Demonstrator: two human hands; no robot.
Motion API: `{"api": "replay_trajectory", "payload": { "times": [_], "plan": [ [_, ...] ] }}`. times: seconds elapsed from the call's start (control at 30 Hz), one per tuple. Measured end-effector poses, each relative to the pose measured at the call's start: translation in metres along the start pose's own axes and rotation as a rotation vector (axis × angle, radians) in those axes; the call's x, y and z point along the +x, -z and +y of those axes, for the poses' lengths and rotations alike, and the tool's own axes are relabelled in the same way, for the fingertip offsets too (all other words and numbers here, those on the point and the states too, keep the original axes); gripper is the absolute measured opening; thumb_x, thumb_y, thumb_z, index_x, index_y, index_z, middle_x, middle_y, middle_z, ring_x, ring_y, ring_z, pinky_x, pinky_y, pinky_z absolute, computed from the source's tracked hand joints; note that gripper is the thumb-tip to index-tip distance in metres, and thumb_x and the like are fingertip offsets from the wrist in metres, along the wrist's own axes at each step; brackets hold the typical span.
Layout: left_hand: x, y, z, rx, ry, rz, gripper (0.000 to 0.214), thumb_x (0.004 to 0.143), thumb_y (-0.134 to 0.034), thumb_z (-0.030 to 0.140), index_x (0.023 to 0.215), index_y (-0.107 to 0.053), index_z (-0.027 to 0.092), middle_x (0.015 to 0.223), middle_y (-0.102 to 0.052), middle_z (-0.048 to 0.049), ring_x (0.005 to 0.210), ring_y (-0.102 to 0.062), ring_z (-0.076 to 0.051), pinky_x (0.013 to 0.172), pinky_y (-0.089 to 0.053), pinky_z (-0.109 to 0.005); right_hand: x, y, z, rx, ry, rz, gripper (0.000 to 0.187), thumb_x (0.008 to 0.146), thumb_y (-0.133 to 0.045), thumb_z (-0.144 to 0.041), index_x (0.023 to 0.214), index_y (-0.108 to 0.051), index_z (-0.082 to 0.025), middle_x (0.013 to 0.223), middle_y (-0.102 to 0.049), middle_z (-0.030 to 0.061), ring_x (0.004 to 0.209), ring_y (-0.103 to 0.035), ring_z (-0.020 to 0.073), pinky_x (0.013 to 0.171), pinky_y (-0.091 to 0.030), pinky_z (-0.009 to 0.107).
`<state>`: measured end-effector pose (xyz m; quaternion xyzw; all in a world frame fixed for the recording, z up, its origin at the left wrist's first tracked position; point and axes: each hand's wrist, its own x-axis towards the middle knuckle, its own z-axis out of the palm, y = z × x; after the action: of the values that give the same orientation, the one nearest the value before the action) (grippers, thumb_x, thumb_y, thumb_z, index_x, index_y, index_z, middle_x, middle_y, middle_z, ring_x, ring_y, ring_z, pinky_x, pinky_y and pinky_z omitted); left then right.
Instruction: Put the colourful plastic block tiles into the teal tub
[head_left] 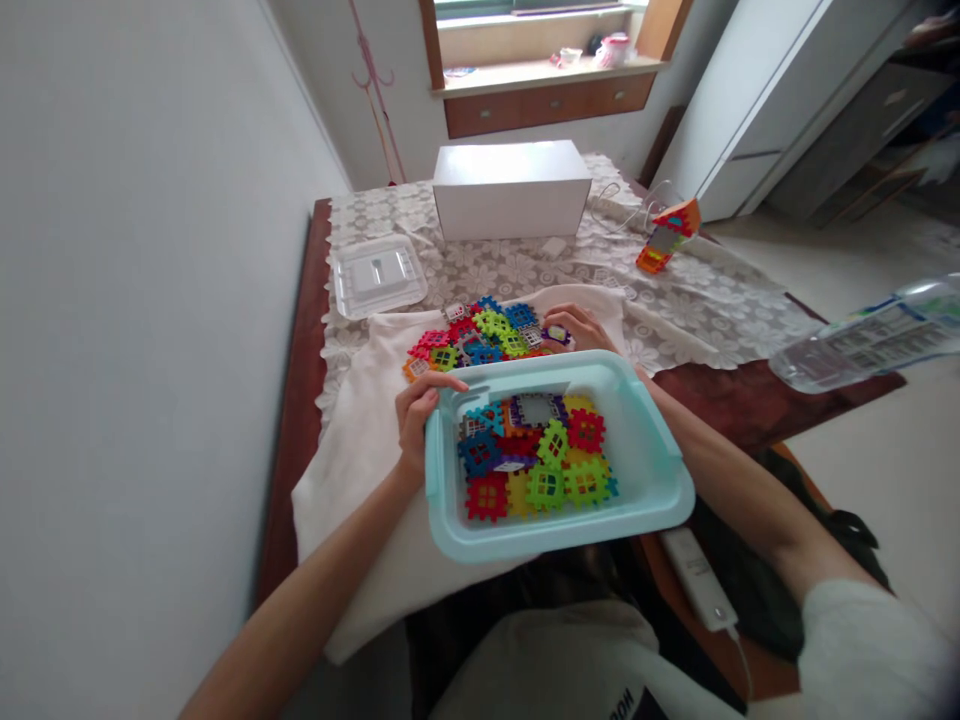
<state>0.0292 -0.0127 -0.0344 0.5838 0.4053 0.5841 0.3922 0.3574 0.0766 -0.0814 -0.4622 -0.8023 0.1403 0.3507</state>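
A light blue plastic basin (pixel 652 450) is tilted towards me at the front of the table. Inside lie several colourful interlocking building blocks (pixel 551 485), square with window cut-outs, in red, green, yellow and blue. My left hand (pixel 417 415) is closed on the basin's left rim, its thumb over the edge. Beyond the far rim, my right hand (pixel 577 328) reaches to a loose pile of similar blocks (pixel 484 335) on a white cloth. Its fingers are apart and curved beside a purple block (pixel 556 335); the basin hides part of that hand.
A clear plastic lid (pixel 379 275) lies at the left on the lace tablecloth (pixel 495 265). Behind stands a white box (pixel 512 195). A small built block model (pixel 667 238) is at the back right. A plastic bottle (pixel 870 335) and a white power strip (pixel 699 580) are on the right.
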Motion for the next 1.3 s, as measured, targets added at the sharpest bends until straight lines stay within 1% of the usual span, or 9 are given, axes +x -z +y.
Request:
{"api": "replay_trajectory", "payload": {
  "times": [0.13,0.27,0.43,0.63,0.77,0.9,1.03,1.17,1.3],
  "plan": [
    [0.01,-0.002,0.005,-0.025,-0.005,-0.088,0.038,0.093,-0.059,0.049,0.08,-0.082,0.022,0.08,-0.075,-0.0088,0.073,-0.061,-0.025,0.07,-0.055,-0.041,0.015,-0.001,-0.006,-0.006,0.034,-0.107,0.034,0.104,-0.067,-0.041,0.134,-0.062,-0.026,0.143,-0.064,0.014,0.132,-0.06,0.0267,0.119,-0.047,0.042],
    [0.011,-0.002,0.006,-0.065,0.017,-0.113,0.047,0.093,-0.058,0.056,0.08,-0.083,0.018,0.079,-0.074,-0.0103,0.074,-0.062,-0.025,0.068,-0.052,-0.038,0.032,-0.003,-0.004,-0.047,0.047,-0.239,0.024,0.099,-0.074,-0.038,0.118,-0.07,-0.024,0.13,-0.071,0.0116,0.124,-0.059,0.0296,0.118,-0.045,0.047],
    [0.005,-0.001,0.001,-0.109,0.056,-0.088,0.048,0.098,-0.056,0.055,0.086,-0.083,0.018,0.078,-0.073,-0.0087,0.062,-0.054,-0.02,0.057,-0.045,-0.033,0.029,-0.014,0.001,-0.034,0.023,-0.126,0.02,0.101,-0.07,-0.034,0.116,-0.071,-0.022,0.127,-0.072,0.0111,0.124,-0.058,0.0265,0.118,-0.044,0.043],
    [0.004,-0.003,0.004,-0.129,0.067,-0.091,0.047,0.099,-0.057,0.055,0.086,-0.082,0.017,0.082,-0.073,-0.0088,0.068,-0.059,-0.02,0.061,-0.049,-0.033,0.021,-0.017,0.001,0.003,-0.034,-0.079,0.033,0.095,-0.068,-0.026,0.128,-0.069,-0.02,0.135,-0.072,0.0108,0.126,-0.062,0.0245,0.116,-0.047,0.039],
    [0.004,-0.005,0.005,-0.137,0.07,-0.078,0.048,0.098,-0.059,0.057,0.085,-0.082,0.017,0.082,-0.072,-0.0086,0.069,-0.059,-0.02,0.063,-0.049,-0.033,0.024,-0.01,-0.008,0.1,-0.062,-0.006,0.038,0.087,-0.071,-0.027,0.124,-0.071,-0.021,0.132,-0.074,0.0099,0.12,-0.068,0.0263,0.11,-0.052,0.041],
    [0.002,-0.003,0.006,-0.125,0.082,-0.06,0.046,0.096,-0.06,0.055,0.087,-0.082,0.016,0.084,-0.075,-0.0093,0.069,-0.061,-0.021,0.063,-0.05,-0.033,0.027,-0.003,-0.021,0.37,-0.124,0.036,0.037,0.084,-0.077,-0.041,0.116,-0.07,-0.026,0.123,-0.076,0.0071,0.117,-0.072,0.0263,0.111,-0.055,0.044],
    [0.003,-0.001,0.007,-0.117,0.078,-0.078,0.043,0.097,-0.059,0.051,0.087,-0.084,0.017,0.084,-0.077,-0.0093,0.069,-0.063,-0.02,0.062,-0.048,-0.031,0.028,0.001,-0.032,0.753,-0.224,-0.029,0.048,0.079,-0.083,-0.059,0.111,-0.066,-0.028,0.122,-0.076,0.0067,0.118,-0.072,0.0287,0.105,-0.059,0.045],
    [0.01,-0.001,0.006,-0.094,0.038,-0.056,0.037,0.09,-0.064,0.044,0.077,-0.084,0.017,0.074,-0.076,-0.0084,0.064,-0.06,-0.019,0.056,-0.044,-0.03,0.026,0.013,-0.042,1.095,-0.327,-0.029,0.055,0.073,-0.088,-0.068,0.103,-0.066,-0.028,0.111,-0.074,0.0023,0.098,-0.073,0.0223,0.086,-0.063,0.034],
    [0.014,0.0,0.003,-0.109,-0.017,-0.067,0.033,0.085,-0.065,0.039,0.07,-0.084,0.017,0.061,-0.071,-0.0067,0.052,-0.051,-0.016,0.049,-0.034,-0.028,0.018,0.041,-0.055,1.339,-0.192,-0.096,0.055,0.069,-0.094,-0.066,0.096,-0.07,-0.025,0.103,-0.071,0.0014,0.078,-0.07,0.0164,0.069,-0.062,0.027]
  ]
}}
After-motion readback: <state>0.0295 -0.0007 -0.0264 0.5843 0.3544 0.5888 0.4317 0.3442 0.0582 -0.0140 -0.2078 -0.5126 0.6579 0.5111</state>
